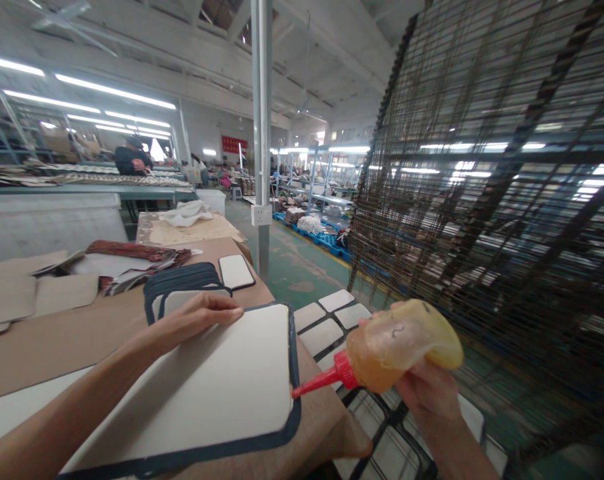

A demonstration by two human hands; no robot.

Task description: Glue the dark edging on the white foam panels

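A large white panel with a dark blue border lies on the brown-covered table. My left hand is closed at its far edge, fingers together, thumb side hidden. My right hand is wrapped round a translucent squeeze bottle of yellowish liquid. The bottle is tilted, its red nozzle pointing down to the left. Its tip is at the seam between the white face and the blue border on the panel's right side. Beyond my left hand sits a stack of blue-edged pieces.
A smaller dark-rimmed white panel lies near the table's far corner. More panels are laid out on the right, below a tall wire rack. A pole stands ahead. Another person is at a far table.
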